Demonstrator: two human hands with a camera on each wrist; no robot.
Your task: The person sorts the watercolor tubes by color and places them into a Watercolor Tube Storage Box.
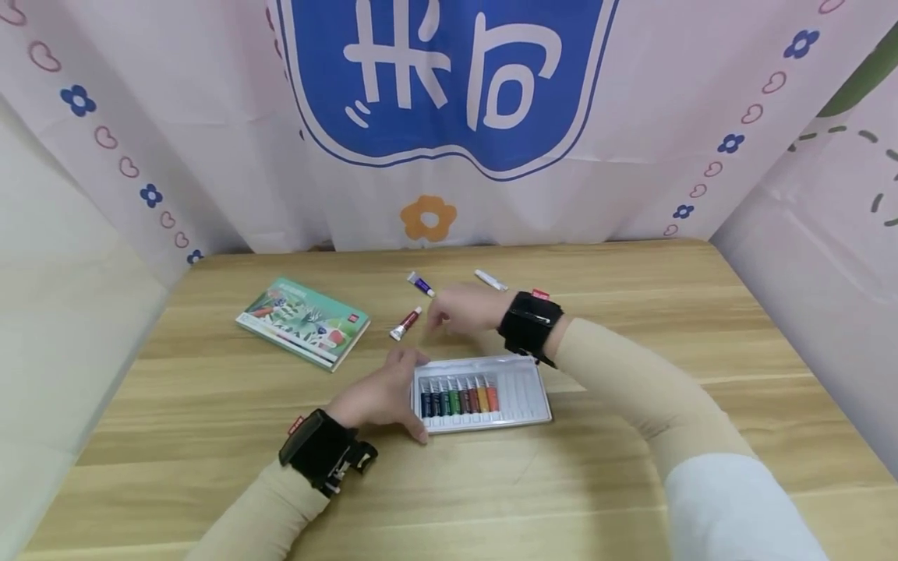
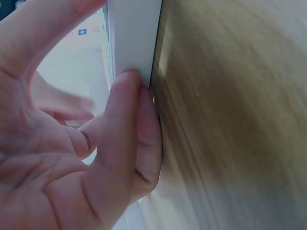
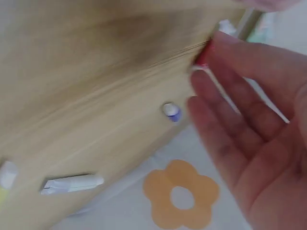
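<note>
- Left hand [image 1: 382,391] grips left end of paint tray [image 1: 536,389].
- Right hand [image 1: 468,308] empty, fingers loosely curved, nearer red paint tube [image 1: 406,323].
- Tube lies just left on desk [image 1: 596,487], long axis near-left to far-right.

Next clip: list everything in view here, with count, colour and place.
Paint tray: 1, white, on the table in front of the person
Tubes in tray: 8, dark blue through green and brown to orange, side by side
Red tube: 1, loose behind the tray
Purple tube: 1, farther back
White tube: 1, back, right of the purple
Yellow tube: 1, partly visible, left edge of the right wrist view
Printed box or book: 1, green, back left
Table: 1, wood-toned, beneath everything
Curtain: white, patterned, behind the table
Wristbands: 2, black, one per wrist
Sleeves: 2, beige, on the arms
Left hand: 1, holding the tray's left end
Right hand: 1, beside the red tube
</note>
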